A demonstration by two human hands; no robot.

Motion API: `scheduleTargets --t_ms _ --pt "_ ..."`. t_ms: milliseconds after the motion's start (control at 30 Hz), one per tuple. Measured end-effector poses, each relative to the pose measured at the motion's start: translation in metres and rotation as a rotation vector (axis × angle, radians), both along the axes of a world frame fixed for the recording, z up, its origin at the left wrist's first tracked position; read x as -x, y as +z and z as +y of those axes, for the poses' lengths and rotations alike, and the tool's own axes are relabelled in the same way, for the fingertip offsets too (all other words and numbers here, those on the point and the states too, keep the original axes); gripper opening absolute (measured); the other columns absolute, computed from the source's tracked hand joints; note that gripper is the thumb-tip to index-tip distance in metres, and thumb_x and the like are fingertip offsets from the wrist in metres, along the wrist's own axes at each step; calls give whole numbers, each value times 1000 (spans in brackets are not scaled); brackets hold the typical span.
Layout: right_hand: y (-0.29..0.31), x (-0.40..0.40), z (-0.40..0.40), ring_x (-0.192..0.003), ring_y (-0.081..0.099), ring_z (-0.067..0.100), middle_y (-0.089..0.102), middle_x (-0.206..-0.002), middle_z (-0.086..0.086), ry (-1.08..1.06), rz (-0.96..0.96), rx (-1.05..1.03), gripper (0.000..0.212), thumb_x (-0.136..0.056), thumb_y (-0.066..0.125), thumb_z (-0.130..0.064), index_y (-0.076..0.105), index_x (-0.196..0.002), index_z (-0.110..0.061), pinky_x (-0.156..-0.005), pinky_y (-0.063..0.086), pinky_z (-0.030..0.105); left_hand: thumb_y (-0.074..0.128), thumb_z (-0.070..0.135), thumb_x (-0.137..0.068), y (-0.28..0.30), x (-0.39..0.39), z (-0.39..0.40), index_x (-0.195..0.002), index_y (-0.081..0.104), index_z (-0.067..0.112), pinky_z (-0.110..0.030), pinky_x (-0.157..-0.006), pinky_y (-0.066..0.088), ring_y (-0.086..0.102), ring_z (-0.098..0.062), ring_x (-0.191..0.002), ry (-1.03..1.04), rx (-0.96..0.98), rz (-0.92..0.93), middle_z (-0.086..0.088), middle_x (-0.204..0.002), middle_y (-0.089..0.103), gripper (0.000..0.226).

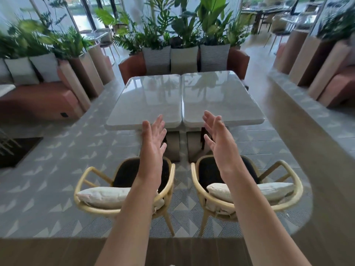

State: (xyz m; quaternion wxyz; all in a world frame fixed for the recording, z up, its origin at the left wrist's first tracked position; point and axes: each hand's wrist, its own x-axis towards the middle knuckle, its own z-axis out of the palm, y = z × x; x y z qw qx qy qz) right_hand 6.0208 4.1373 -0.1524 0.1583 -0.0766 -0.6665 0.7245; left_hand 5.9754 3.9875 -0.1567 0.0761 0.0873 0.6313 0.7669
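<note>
Both my arms reach forward at mid-frame, palms turned toward each other. My left hand (153, 143) has straight, relaxed fingers and holds nothing. My right hand (219, 139) is likewise spread and holds nothing. Below them stand two wooden armchairs with dark seats: the left chair (92, 205) and the right chair (288, 204), each carrying a pale cushion across its back rail. Beyond the hands, two glossy grey tables (149, 104) are pushed together side by side, with nothing on them.
A rust-coloured sofa (132, 68) with three cushions sits behind the tables, backed by potted plants (184, 24). Another sofa (38, 100) is at the left, planters and a bench at the right. Patterned grey carpet (57, 169) surrounds the chairs; wooden floor lies nearest me.
</note>
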Motion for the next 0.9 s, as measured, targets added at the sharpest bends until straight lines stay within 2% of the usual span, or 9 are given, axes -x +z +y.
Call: scheduleTargets --t_ms 133,267,367,533,633,800,900 --pt "4 2 0 -144 37 8 43 -155 -8 -46 -11 -17 74 -89 31 -62 41 -151 -23 -123 26 43 18 73 -89 10 11 7 -153 40 34 -46 -124 17 35 -11 -147 -59 -10 10 6 -161 37 78" --pt "7 8 1 -143 37 5 44 -154 -10 -114 -16 -35 71 -92 32 -68 42 -149 -26 -123 27 38 19 71 -86 15 28 13 -151 42 33 -48 -124 17 38 -11 -145 -133 -31 26 6 -159 40 79" --pt "10 7 12 -141 39 0 46 -152 -13 -212 -10 -19 76 -89 35 -72 43 -149 -27 -122 28 38 20 72 -86 17 43 33 -149 46 35 -47 -124 19 42 -9 -143 -240 -47 0 7 -157 43 78" --pt "15 -14 39 -140 39 -2 45 -153 -13 -375 -56 -33 75 -87 34 -66 41 -151 -27 -122 28 36 20 70 -87 14 46 84 -148 44 37 -41 -119 23 43 -6 -139 -441 -30 -13 8 -157 43 74" --pt "20 -47 69 -138 43 -2 49 -150 -12 -516 -65 -24 78 -85 35 -68 41 -151 -26 -121 31 34 23 72 -88 16 28 131 -148 44 36 -38 -115 29 52 -3 -130 -559 -38 -35 9 -150 49 73" --pt "29 -116 120 -132 47 -7 52 -147 -15 -746 -54 -20 79 -84 36 -70 42 -150 -28 -118 35 32 24 75 -92 25 -21 208 -149 44 32 -37 -116 33 53 -8 -132 -759 -44 -20 11 -149 51 74" --pt "32 -165 159 -133 46 -5 52 -147 -15 -860 -17 -20 84 -81 36 -74 41 -151 -27 -118 35 35 17 63 -98 32 -65 262 -150 42 30 -41 -121 29 49 -8 -136 -865 -33 -20 10 -151 49 66"
